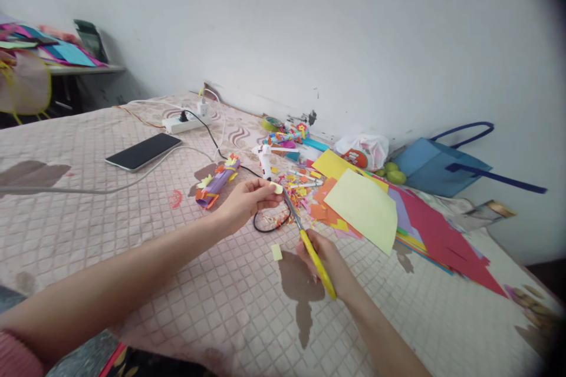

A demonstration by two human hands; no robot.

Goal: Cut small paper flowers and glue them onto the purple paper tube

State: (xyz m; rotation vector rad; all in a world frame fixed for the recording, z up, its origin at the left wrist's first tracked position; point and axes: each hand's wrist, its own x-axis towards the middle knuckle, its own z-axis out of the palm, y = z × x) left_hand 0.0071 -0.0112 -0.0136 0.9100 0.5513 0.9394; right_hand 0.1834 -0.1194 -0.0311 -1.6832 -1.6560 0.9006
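Between the thumb and fingers of my left hand point(250, 201) is a small pale yellow paper piece point(277, 188). My right hand point(326, 259) grips yellow-handled scissors point(316, 259), whose blades point up toward that piece; I cannot tell whether the blades touch it. A small pale yellow paper rectangle point(276, 252) lies on the quilted cover below the hands. Just past my left hand stands a white hot glue gun point(265, 162). To its left rests a purple paper roll point(220, 181) with orange and yellow paper pieces attached.
Colored paper scraps point(300, 191) lie beyond the scissors, beside a pale yellow sheet point(365, 206) and red paper point(437, 235). A black phone point(144, 151), a white power strip point(188, 122) and cables are at the left. A blue bag point(442, 166) stands by the wall.
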